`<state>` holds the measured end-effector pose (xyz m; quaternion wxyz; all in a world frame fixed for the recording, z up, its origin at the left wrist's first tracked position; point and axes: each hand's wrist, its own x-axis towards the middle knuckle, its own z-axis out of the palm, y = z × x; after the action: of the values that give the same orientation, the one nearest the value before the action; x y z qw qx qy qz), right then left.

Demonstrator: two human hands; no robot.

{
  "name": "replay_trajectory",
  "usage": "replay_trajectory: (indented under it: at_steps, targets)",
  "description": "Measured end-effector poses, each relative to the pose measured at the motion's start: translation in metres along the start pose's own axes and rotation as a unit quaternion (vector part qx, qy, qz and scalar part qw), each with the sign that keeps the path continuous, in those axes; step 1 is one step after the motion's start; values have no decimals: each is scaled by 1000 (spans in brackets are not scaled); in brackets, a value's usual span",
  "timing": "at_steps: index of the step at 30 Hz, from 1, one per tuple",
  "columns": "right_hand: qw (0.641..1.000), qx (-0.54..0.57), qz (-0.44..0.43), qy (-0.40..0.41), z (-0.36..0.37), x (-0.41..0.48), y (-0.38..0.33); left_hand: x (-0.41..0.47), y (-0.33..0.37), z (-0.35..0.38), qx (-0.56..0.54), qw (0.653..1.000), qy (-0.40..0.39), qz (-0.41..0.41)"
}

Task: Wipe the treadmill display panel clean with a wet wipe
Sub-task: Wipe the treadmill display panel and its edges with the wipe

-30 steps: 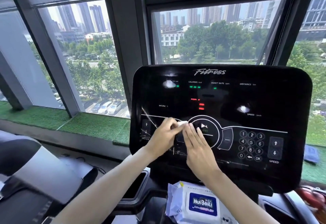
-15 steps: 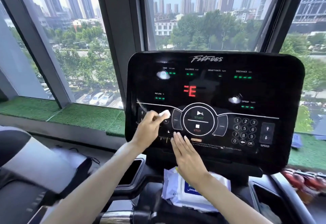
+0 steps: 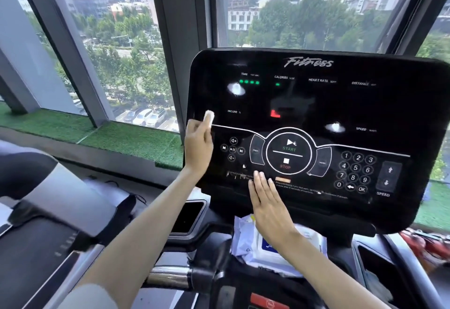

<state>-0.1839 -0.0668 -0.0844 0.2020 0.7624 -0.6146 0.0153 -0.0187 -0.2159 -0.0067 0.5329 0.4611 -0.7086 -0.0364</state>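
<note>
**Desk:** Where is the wet wipe?

**Photographer:** Folded small and white, the wet wipe (image 3: 209, 117) sits at the far left edge of the black display panel (image 3: 341, 104). It is beside the word INCLINE, just above the curved white line. The left hand (image 3: 198, 148) pinches it between curled fingertips and holds it against the glass.

**Desk:** And the other hand?

**Photographer:** The right hand (image 3: 270, 205) lies flat, its fingers (image 3: 261, 180) straight and close together, gripping nothing. The tips rest on the lower strip of the panel, under the round START/STOP button (image 3: 288, 154).

**Desk:** What else is on the panel?

**Photographer:** Green lights (image 3: 248, 82) glow under TIME and a red mark (image 3: 275, 113) shows near the centre. A number keypad (image 3: 355, 172) sits at lower right. Two pale bright patches show on the glass; I cannot tell whether they are smears or glare.

**Desk:** Around it?

**Photographer:** A pack of wipes (image 3: 244, 234) lies on the console below the panel, partly hidden by the right wrist. Beyond the windows (image 3: 304, 16) stand tower blocks, trees and parked cars (image 3: 146, 116). A strip of green turf (image 3: 136, 140) lines the sill.
</note>
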Motion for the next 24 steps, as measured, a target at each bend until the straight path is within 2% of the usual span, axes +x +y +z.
replay_trajectory:
  at_steps: [3,8,14,18,22,24]
  targets:
    - [1000,-20,11,-5,1,-1,-3,2,-3,4,-32,997,36,-52]
    - [1000,-25,8,-5,4,-1,-3,-78,-22,3,-14,999,14,-39]
    - [1000,20,13,-9,6,1,-5,-21,-11,0,-39,995,50,-80]
    - [1000,23,9,1,8,0,-5,-40,-12,-2,-25,997,37,-59]
    - [999,33,12,8,8,0,-5,-93,-22,-8,-38,998,-18,-51]
    - [999,36,12,13,9,0,-5,-87,-21,-8,-44,997,-11,-66]
